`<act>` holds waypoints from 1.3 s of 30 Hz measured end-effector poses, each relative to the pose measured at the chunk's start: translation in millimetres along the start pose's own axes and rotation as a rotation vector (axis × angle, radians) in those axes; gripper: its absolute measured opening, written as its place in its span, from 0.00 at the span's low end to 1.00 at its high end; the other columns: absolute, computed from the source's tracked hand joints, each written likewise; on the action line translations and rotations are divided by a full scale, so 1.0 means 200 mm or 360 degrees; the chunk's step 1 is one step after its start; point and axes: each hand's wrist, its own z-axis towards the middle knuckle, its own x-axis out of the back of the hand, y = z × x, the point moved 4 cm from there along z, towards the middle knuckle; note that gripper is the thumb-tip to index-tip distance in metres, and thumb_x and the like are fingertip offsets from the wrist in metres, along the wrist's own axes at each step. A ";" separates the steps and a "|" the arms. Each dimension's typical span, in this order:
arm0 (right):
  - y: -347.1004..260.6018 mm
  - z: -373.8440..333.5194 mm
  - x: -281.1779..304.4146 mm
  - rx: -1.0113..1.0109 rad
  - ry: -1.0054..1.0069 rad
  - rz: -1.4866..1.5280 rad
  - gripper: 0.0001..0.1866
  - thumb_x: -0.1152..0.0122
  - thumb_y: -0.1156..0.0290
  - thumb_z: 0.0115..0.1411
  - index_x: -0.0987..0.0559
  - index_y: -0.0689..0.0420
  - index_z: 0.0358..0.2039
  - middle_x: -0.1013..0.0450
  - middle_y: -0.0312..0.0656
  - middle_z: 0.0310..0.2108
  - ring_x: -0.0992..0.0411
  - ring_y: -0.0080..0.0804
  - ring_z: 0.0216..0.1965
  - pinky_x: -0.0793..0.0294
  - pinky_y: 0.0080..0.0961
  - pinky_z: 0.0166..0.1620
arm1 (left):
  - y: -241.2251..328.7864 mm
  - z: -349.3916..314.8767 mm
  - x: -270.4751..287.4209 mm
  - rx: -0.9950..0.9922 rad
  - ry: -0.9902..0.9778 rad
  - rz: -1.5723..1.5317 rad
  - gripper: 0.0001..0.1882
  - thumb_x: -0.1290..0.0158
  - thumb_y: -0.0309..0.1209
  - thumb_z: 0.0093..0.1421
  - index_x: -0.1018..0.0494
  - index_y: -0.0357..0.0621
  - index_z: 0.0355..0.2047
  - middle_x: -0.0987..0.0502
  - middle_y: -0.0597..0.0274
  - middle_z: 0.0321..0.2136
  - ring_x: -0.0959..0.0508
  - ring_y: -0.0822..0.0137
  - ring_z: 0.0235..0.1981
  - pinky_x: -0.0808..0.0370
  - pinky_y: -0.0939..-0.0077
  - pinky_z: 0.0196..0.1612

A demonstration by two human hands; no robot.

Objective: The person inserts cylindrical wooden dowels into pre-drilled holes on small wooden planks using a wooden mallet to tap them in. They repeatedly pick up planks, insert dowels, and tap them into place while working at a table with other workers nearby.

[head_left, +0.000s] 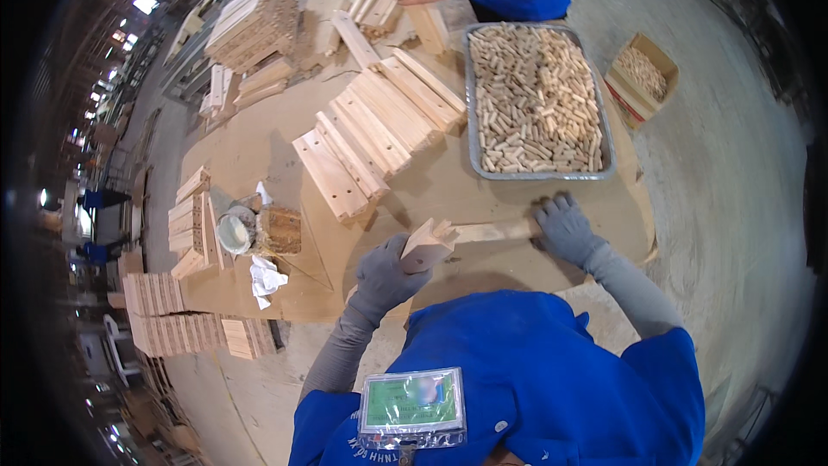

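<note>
Grey-gloved left hand (388, 276): fingers wrapped round a notched wooden piece (429, 246) above the near side of the counter (517, 200) | right hand (567, 230): at the end of a pale strip (492, 231), could not tell whether grasping | judgement: firm left hold, notched end uncovered, suited careful work

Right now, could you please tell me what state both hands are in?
Left hand: closed around a notched wooden piece.
Right hand: at one end of a pale strip; grip unclear.
</note>
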 end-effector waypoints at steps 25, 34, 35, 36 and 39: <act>-0.08 -0.38 0.43 -0.0268 0.0501 0.1840 0.22 0.54 0.54 0.64 0.32 0.58 0.49 0.30 0.42 0.26 0.29 0.32 0.26 0.28 0.30 0.30 | -0.03 0.17 0.07 -0.0191 0.0116 -0.0013 0.22 0.37 0.34 0.41 0.29 0.44 0.38 0.24 0.57 0.30 0.23 0.53 0.29 0.26 0.63 0.32; 0.00 -0.23 0.04 -0.0218 -0.0174 0.0674 0.28 0.51 0.45 0.58 0.32 0.44 0.56 0.27 0.44 0.38 0.27 0.41 0.38 0.28 0.36 0.38 | -0.24 0.27 0.21 0.0970 0.0270 -0.1491 0.16 0.49 0.42 0.60 0.30 0.40 0.37 0.29 0.66 0.21 0.28 0.73 0.18 0.27 0.75 0.22; 0.03 -0.18 0.03 -0.0156 0.0057 0.0599 0.26 0.50 0.47 0.58 0.30 0.45 0.53 0.27 0.44 0.37 0.28 0.40 0.39 0.29 0.35 0.39 | -0.26 0.31 0.25 0.1001 0.0326 -0.1816 0.18 0.52 0.43 0.62 0.31 0.40 0.39 0.28 0.66 0.22 0.28 0.72 0.19 0.27 0.75 0.23; 0.07 -0.10 0.06 -0.0100 0.0287 0.0525 0.23 0.49 0.49 0.58 0.28 0.46 0.51 0.27 0.43 0.37 0.29 0.40 0.39 0.29 0.35 0.40 | -0.31 0.34 0.31 0.1025 0.0381 -0.2142 0.19 0.56 0.45 0.64 0.32 0.39 0.41 0.28 0.65 0.24 0.28 0.72 0.20 0.27 0.74 0.24; 0.17 0.16 0.16 -0.0221 0.0646 0.0565 0.15 0.46 0.57 0.57 0.24 0.51 0.40 0.29 0.43 0.32 0.30 0.41 0.39 0.32 0.33 0.44 | -0.44 0.50 0.47 0.1057 0.0399 -0.2504 0.20 0.56 0.43 0.64 0.34 0.37 0.45 0.27 0.64 0.28 0.28 0.73 0.24 0.27 0.75 0.28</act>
